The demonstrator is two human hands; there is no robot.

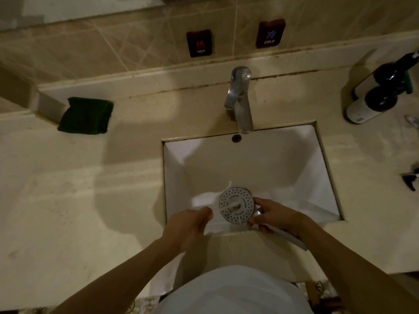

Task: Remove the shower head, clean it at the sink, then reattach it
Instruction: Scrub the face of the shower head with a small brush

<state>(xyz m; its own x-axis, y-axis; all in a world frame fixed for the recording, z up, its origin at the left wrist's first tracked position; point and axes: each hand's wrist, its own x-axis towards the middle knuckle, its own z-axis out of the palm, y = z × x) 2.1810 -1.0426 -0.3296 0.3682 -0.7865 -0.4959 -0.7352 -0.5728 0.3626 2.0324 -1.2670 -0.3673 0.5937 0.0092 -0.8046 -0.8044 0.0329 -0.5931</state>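
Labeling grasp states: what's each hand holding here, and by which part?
Right hand grips the shower head where the round face meets the handle, over the sink. Left hand holds nothing, fingers loosely curled just left of the face.

Shower head (236, 205) handle mostly hidden under right hand (273, 215); bottles (376, 96) cut by right edge.

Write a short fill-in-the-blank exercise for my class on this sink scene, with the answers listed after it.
1. The shower head is held by the ____ hand.
2. The folded cloth on the counter is ____ in colour.
3. The sign right of the one marked HOT reads ____.
4. The shower head is held above the ____.

Answers: right; green; COLD; sink
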